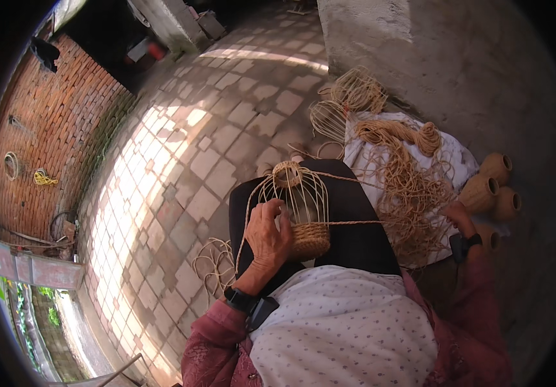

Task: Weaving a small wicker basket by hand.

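A wire-ribbed basket frame, with a band of braided tan cord round its base and a small woven ring at the top, lies across my lap on dark trousers. My left hand grips the frame's left side with curled fingers. A taut strand of cord runs from the base rightward to my right hand, which is closed on it beside a loose tangle of cord. Another cord stretches rightward from the top ring. The tips of my right fingers are small and partly hidden.
Cord skeins lie on a white cloth at my right, with wire frames behind them. Several brown round pots sit beside the cloth. A concrete wall rises behind; a brick wall curves along the left above the paved floor.
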Action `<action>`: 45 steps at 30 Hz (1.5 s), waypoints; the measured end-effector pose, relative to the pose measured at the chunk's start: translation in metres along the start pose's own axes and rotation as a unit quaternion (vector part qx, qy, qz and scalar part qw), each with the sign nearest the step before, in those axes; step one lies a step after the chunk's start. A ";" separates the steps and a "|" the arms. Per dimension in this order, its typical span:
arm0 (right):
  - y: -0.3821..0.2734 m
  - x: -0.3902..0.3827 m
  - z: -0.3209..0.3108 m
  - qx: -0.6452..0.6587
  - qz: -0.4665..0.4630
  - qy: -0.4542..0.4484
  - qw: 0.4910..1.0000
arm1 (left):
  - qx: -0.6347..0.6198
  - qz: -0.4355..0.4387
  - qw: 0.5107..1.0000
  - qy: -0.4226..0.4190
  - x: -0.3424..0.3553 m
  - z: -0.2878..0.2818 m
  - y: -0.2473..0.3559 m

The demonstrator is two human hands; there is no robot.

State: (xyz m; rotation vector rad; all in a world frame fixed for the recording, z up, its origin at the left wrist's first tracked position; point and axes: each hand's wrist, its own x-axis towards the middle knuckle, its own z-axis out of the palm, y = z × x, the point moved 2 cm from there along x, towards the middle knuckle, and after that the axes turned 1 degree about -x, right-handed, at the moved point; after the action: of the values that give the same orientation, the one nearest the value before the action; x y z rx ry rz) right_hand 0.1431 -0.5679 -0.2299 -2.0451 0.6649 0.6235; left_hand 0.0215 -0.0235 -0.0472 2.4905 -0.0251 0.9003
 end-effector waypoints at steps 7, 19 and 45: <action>-0.209 -0.124 0.158 -0.141 -0.574 0.085 0.802 | 0.065 0.025 0.971 -0.229 0.017 0.020 0.027; -0.196 -0.127 0.123 -0.195 -0.520 0.094 0.826 | 0.008 -0.096 0.987 -0.127 -0.012 0.009 -0.024; -0.296 -0.202 0.279 0.080 -0.410 -0.307 0.855 | -0.048 -0.305 0.913 -0.266 -0.003 0.003 -0.015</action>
State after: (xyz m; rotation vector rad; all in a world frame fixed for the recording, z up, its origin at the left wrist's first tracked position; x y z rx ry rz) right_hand 0.1404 -0.1444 -0.0651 -1.6080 -0.5096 0.6122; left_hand 0.0236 -0.0119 -0.0574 2.3445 0.4869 -0.0431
